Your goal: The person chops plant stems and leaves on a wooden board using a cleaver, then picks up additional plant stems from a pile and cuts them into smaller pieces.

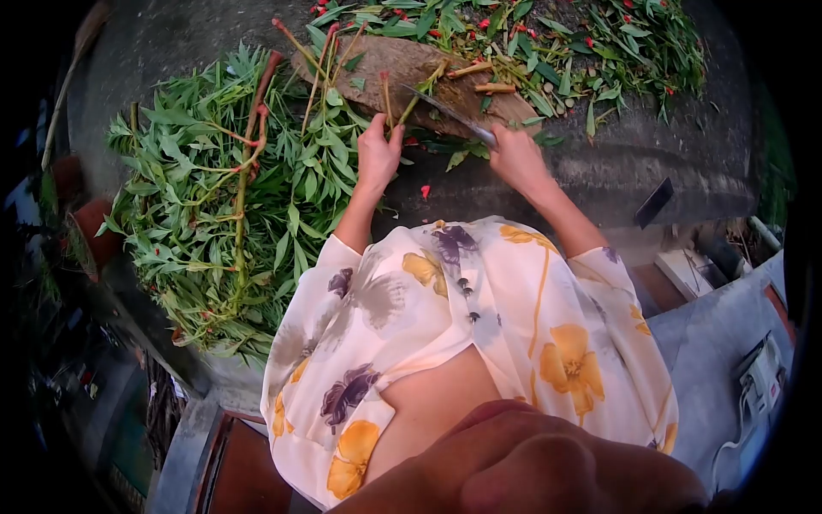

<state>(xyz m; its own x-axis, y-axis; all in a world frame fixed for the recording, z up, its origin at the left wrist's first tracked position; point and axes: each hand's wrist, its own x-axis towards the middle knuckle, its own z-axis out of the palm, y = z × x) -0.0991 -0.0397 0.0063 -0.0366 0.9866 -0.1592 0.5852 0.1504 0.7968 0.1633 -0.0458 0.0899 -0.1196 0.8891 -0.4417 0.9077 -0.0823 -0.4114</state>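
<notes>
My left hand (pixel 379 152) is closed round the lower ends of green-brown plant stems (pixel 414 100), which slant up over a worn wooden board (pixel 390 60). A knife (pixel 458 116) is gripped in my right hand (pixel 519 159). Its blade points up and left, and its tip lies close to the held stems; whether it touches them I cannot tell. Short cut stem pieces (pixel 495 87) lie on the board's right part. Reddish stalks (pixel 321 73) lean over its left end, beside my left hand.
A big heap of leafy cut plants (pixel 205 206) lies to the left. More leaves with red petals and chopped bits (pixel 565 51) are spread beyond the board. A dark flat object (pixel 654 203) sits at the ledge on the right. Clay pots (pixel 94 231) stand far left.
</notes>
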